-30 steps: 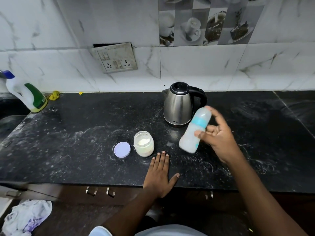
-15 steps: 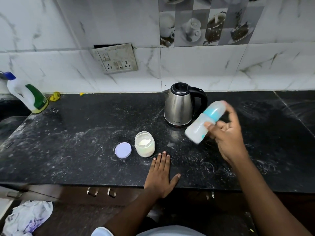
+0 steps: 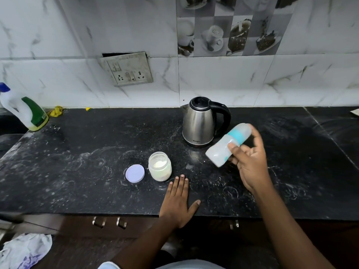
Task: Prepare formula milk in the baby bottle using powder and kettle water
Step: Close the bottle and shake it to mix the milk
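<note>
Slanting above the worktop (image 3: 77, 171), the baby bottle (image 3: 221, 153) is pinched in the right grip (image 3: 250, 164) near the kettle (image 3: 198, 125); the left grip (image 3: 177, 202) lies spread flat by the powder jar (image 3: 159, 168).

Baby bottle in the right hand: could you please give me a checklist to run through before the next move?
1. Baby bottle gripped securely: ok, right hand curls round it, tilted above the countertop.
2. Bottle top covered: ok, teal collar and cap in place.
3. Contents mixed: cannot tell, bottle blurred.
4. Powder jar closed: not ok, its lid lies beside it.
5. Left hand clear of jar: ok, flat on the countertop.
6. Kettle upright: ok.
</note>
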The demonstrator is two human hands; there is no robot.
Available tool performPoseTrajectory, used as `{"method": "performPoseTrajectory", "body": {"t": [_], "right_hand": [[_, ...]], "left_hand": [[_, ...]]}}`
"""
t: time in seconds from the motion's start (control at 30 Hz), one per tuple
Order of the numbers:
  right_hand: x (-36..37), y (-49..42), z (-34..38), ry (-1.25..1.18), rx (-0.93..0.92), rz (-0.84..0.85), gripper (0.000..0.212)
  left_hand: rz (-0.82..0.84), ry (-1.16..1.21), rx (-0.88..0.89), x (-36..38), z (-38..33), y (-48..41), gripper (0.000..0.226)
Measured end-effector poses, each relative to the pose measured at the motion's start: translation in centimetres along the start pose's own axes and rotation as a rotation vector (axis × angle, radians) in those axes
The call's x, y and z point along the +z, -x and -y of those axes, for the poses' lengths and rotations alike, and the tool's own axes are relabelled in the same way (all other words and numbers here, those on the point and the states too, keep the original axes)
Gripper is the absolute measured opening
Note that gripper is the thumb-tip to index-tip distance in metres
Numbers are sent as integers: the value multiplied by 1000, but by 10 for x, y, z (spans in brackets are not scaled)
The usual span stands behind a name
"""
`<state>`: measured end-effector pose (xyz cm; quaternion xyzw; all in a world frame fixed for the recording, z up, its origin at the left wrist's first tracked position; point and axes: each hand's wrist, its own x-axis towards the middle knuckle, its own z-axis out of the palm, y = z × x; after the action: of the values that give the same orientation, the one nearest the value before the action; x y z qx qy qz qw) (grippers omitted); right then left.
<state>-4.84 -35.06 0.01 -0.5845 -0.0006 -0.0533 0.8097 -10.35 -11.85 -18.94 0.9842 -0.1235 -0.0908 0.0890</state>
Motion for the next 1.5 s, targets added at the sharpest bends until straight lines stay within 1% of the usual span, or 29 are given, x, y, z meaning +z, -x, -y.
{"method": "performPoseTrajectory", "body": {"t": [0.07, 0.1, 0.2, 0.23, 0.3, 0.33, 0.37, 0.43, 0.47, 0.5, 0.57, 0.6, 0.63, 0.7, 0.73, 0.77, 0.83, 0.87, 0.97, 1.0, 1.03, 1.1, 1.13, 1.23, 1.27, 1.37, 1.4, 1.47, 1.5], "right_hand": [[4, 4, -2, 92, 49, 182, 88], [5, 5, -5, 111, 54, 231, 89], [8, 2, -4, 14, 0, 55, 86], [10, 1, -3, 17, -2, 64, 87], [17, 2, -4, 76, 43, 261, 90], [18, 3, -6, 99, 52, 316, 90], [18, 2, -6, 94, 39, 289, 89], [13, -4, -3, 33, -19, 88, 86], [9, -6, -2, 20, -35, 48, 84], [10, -7, 0, 36, -28, 80, 84], [12, -3, -5, 115, 34, 295, 87], [12, 0, -8, 129, 48, 330, 87], [13, 2, -8, 102, 35, 282, 86], [10, 2, -8, 25, -22, 77, 82], [8, 2, -8, 30, -25, 54, 82], [10, 4, -8, 63, -1, 110, 84], [10, 8, -12, 126, 61, 303, 88], [10, 9, -12, 110, 61, 294, 89], [6, 6, -7, -47, -13, 28, 88], [5, 5, -6, -45, -23, 14, 86], [8, 7, -4, -3, -5, 78, 85], [10, 10, -8, 99, 39, 288, 87], [10, 10, -8, 94, 31, 286, 87], [3, 2, -3, -47, -48, 13, 81], [4, 3, 0, -43, -45, 7, 80], [5, 8, -6, 115, 35, 299, 86], [6, 9, -5, 115, 30, 289, 87], [4, 5, -1, 35, -22, 71, 87], [1, 2, -2, 23, -46, 15, 85]], "left_hand": [[7, -1, 2, 0, 0, 1, 99], [5, -1, 3, 0, 1, 1, 99], [8, -7, -1, 1, 1, 0, 99], [10, -10, -2, 1, 1, -1, 99], [10, -15, -1, 0, 1, 0, 98], [11, -15, -1, 0, 1, 0, 98], [10, -12, -1, 0, 1, 0, 98], [10, -5, 0, -1, 0, 0, 98], [8, -2, -1, -1, 0, 0, 99], [7, -3, -2, -1, 0, 0, 99], [12, -11, -4, -1, 0, 0, 99], [12, -15, -4, -1, 1, 0, 99], [10, -17, -5, -1, 1, 0, 99], [3, -15, -7, 0, 0, -1, 99], [2, -17, -6, 0, 0, -1, 99], [2, -20, -4, 0, 0, -1, 99], [3, -27, -4, 0, 0, 0, 100], [-1, -26, -6, 0, 0, 0, 100], [-9, -19, -3, -1, 0, 0, 99], [-8, -19, -4, 0, 0, 0, 98], [-3, -20, -4, 0, 0, 1, 99], [2, -27, -6, -1, 0, 1, 99], [1, -31, -6, -2, 0, 1, 99], [-3, -22, -1, -2, -1, 0, 99], [-4, -22, -1, -1, -1, 1, 99], [6, -24, -7, -1, 0, 1, 99], [4, -20, -8, -1, 0, 0, 99], [4, -10, -7, -1, -1, 0, 99], [2, -7, -7, -1, -1, 0, 99]]}}
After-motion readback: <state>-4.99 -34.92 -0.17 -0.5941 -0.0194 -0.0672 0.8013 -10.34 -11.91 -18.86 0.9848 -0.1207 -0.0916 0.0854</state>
